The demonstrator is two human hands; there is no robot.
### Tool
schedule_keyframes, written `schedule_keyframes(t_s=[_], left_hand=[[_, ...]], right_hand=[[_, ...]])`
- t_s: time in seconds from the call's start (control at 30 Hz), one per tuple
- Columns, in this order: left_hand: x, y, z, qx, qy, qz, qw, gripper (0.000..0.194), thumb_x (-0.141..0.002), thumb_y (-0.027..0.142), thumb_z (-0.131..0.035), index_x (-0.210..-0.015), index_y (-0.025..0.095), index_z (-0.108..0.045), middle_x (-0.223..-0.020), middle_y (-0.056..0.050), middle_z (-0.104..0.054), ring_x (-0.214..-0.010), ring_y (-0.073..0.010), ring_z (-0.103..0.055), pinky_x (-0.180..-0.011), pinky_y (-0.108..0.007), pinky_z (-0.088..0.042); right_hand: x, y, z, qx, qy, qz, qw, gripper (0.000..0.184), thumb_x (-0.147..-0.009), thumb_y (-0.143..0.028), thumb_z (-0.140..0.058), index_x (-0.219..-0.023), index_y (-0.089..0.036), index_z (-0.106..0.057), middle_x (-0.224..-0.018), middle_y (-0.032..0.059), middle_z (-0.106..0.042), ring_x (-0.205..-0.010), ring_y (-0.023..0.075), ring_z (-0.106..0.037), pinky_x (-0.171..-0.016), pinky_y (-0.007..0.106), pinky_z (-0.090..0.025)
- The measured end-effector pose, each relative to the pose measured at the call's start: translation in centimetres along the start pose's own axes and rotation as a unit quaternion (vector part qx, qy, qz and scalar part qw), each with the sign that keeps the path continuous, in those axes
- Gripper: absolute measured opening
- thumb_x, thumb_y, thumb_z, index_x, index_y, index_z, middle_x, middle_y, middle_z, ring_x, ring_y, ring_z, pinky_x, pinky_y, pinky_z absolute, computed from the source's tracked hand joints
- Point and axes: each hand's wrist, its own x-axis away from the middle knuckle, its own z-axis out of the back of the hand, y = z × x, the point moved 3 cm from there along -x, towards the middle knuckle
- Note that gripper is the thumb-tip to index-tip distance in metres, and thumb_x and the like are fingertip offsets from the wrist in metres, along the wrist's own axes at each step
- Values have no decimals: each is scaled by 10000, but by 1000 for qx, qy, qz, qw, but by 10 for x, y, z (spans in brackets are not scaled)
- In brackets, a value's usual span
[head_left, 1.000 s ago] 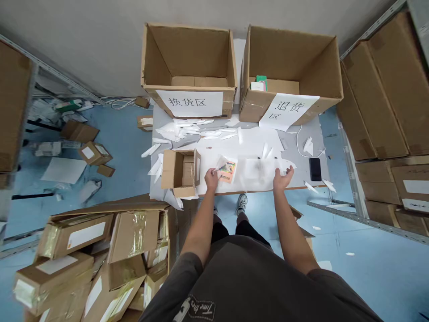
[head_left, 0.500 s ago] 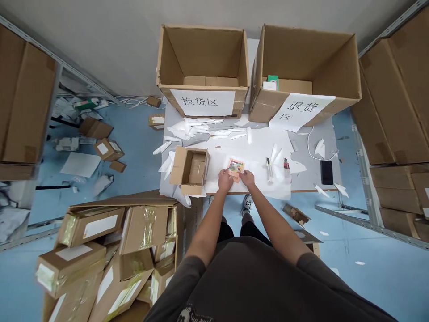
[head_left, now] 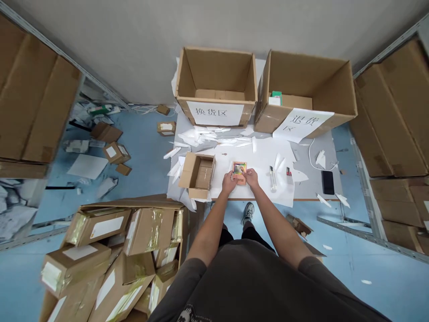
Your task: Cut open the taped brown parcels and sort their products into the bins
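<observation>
A small flat orange packet with a colourful printed picture [head_left: 239, 168] lies over the white paper near the table's front edge. My left hand [head_left: 229, 183] grips its left side, fingers closed. On its right side, my right hand [head_left: 251, 177] has its fingers closed as well. Whether the packet touches the paper I cannot tell. Left of my hands stands a small cardboard box [head_left: 198, 193] with its flap up. To the right lie a slim white tool [head_left: 272, 179], perhaps a cutter, and a small red and black item [head_left: 288, 171].
Two large open cartons with paper signs stand at the back, a left one [head_left: 217, 67] and a right one [head_left: 311, 76]. Crumpled white paper [head_left: 197, 135] lies before them. A phone [head_left: 327, 182] rests at right. A big carton [head_left: 83, 207] full of taped boxes stands at lower left.
The printed packet is turned more upright between my hands, and its orange lower part shows more. The whole view has shifted, so the table sits slightly lower and further right.
</observation>
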Motion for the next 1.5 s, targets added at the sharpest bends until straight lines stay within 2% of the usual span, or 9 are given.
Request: schedule_keyframes(t_s=[0.17,0.3,0.5,0.63,0.87,0.97,1.17,1.33,1.5], left_hand=[[16,51,35,242,-43,-41,968,612,-785,287,-783,-1366,148,-650,-1100,-103,-747,-978,-223,-721,-921,-367,-579],[34,103,68,287,-38,-112,950,585,-745,339,-837,-1283,161,-690,-1010,-75,-742,-859,-190,-720,-819,-333,-594],[80,177,99,87,108,-239,961,572,-857,306,-748,-1412,216,-644,-1282,-130,-684,-1124,-268,-688,-982,-424,-587],[115,215,83,-68,148,-327,931,768,-810,318,-815,-1527,212,-561,-1542,-172,-545,-1468,-374,-478,-1236,-524,-409],[119,229,74,100,131,-316,934,733,-965,241,-568,-1669,214,-366,-1621,-156,-521,-1516,-291,-486,-1250,-457,-420],[110,228,88,226,97,-267,932,727,-979,238,-517,-1681,208,-332,-1569,-155,-588,-1412,-271,-605,-1135,-427,-535],[108,227,101,299,8,-270,915,741,-905,206,-567,-1630,174,-418,-1545,-165,-614,-1410,-261,-611,-1119,-397,-548],[118,225,104,229,52,-281,931,710,-941,214,-522,-1640,188,-399,-1589,-175,-560,-1405,-283,-608,-1119,-454,-549],[133,241,104,-5,139,-361,922,736,-866,300,-749,-1563,221,-529,-1662,-156,-461,-1575,-355,-380,-1302,-530,-331]], right_hand=[[29,-66,24,-132,-75,35,988,550,-557,-526,-891,-855,-270,-506,-799,-9,-742,-736,206,-697,-660,315,-553],[53,-124,41,-169,-95,70,979,590,-527,-535,-937,-881,-257,-555,-808,0,-763,-744,195,-712,-673,301,-551],[87,-180,51,-197,-99,129,967,632,-504,-562,-968,-889,-250,-577,-780,-3,-758,-715,194,-709,-658,300,-560],[109,-199,48,-205,-107,183,956,589,-574,-562,-945,-928,-249,-594,-808,-5,-755,-736,195,-710,-689,315,-578],[132,-223,41,-148,-156,297,930,483,-696,-526,-881,-1033,-238,-689,-1076,75,-786,-1023,251,-730,-937,410,-593],[128,-222,53,-98,-91,332,934,509,-728,-543,-838,-1116,-245,-698,-1259,113,-740,-1169,281,-687,-954,428,-589],[121,-203,60,-92,-58,290,951,737,-678,-571,-828,-1307,-263,-600,-1157,96,-725,-852,226,-716,-776,390,-624],[127,-203,58,-122,-47,293,947,695,-666,-554,-838,-1250,-253,-611,-1104,81,-732,-792,215,-716,-769,385,-633],[141,-218,59,-153,-51,312,936,718,-690,-522,-856,-1308,-271,-591,-1086,64,-756,-811,225,-733,-793,401,-640]])
